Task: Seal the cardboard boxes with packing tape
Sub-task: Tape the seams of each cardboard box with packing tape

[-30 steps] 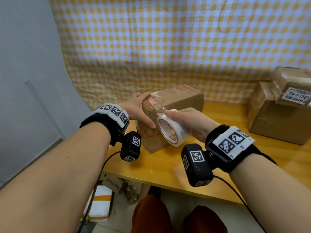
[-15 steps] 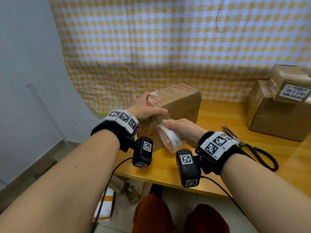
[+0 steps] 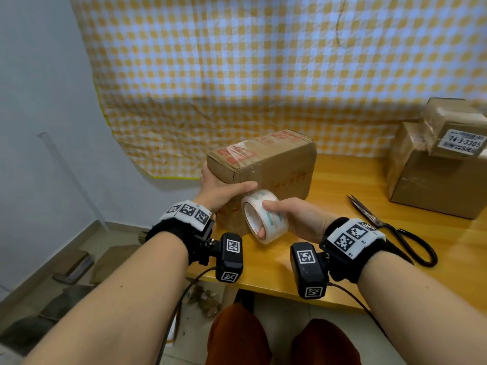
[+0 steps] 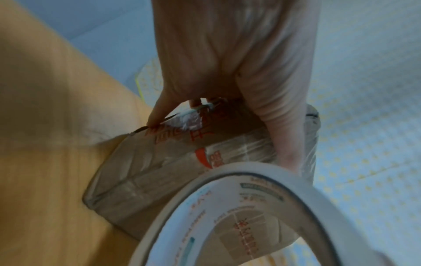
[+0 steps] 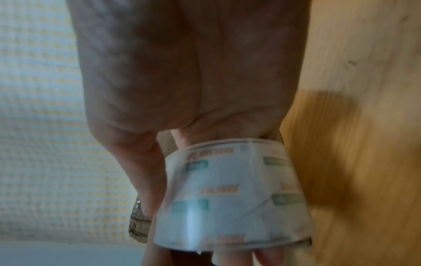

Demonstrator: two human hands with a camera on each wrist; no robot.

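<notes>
Nearest the camera, at lower centre of the head view, the right hand [image 3: 297, 219] grasps a roll of clear packing tape [image 3: 263, 219], fingers hooked through its core and thumb lying across the outer band. The roll's inner liner carries teal and orange printing, too blurred in the right wrist view to read. The roll sits against the near end of a brown cardboard box [image 3: 266, 175], low on its front face.

Just left of the roll, the left hand [image 3: 221, 188] clasps the box's near left corner, thumb stretched along the front face above the tape and fingers wrapped round the far side. In the left wrist view a glossy strip of tape runs down that end of the box under the thumb. Red printed characters and a red stamp mark the box's top and side; they cannot be read.

The box stands on a yellow wooden worktop [image 3: 342, 185]. To the right, black scissors [image 3: 390, 227] lie flat on the wood. Further right, at the frame's edge, a smaller taped parcel [image 3: 453, 127] rests on a bigger carton [image 3: 432, 185]; its white label reads "74-3-3305".

Behind everything hangs a yellow-and-white checked cloth [image 3: 263, 61].
</notes>
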